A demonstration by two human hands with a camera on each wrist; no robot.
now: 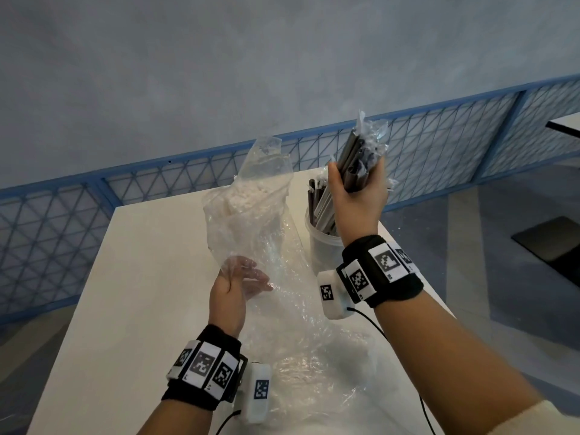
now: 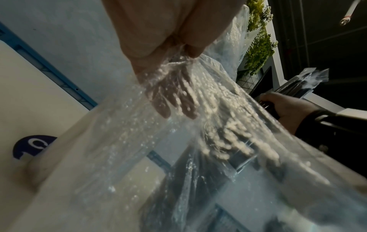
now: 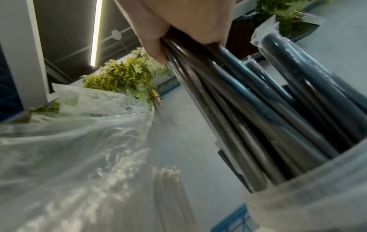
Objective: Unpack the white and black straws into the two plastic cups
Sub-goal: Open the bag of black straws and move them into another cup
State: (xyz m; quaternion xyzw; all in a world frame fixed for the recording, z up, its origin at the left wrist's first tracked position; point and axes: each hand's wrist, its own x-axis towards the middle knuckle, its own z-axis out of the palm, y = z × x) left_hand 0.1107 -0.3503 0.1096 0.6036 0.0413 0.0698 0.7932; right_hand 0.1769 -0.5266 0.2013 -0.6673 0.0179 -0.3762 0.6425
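Up at the right of the head view, the right hand [image 1: 357, 196] grips a bundle of black straws [image 1: 361, 164] (each wrapped) above the cup [image 1: 323, 246]. Left hand [image 1: 238, 284], fingers straight, sits inside the clear bag [image 1: 251, 199] of white straws [image 1: 248, 193], centre frame.

One plastic cup [image 1: 323, 246] shows on one bench [image 1: 141, 277], with one clear bag [image 1: 251, 199], two hands and two wristbands. The black straws [image 1: 354, 164] and white straws [image 1: 248, 196] are too many and bunched to count.
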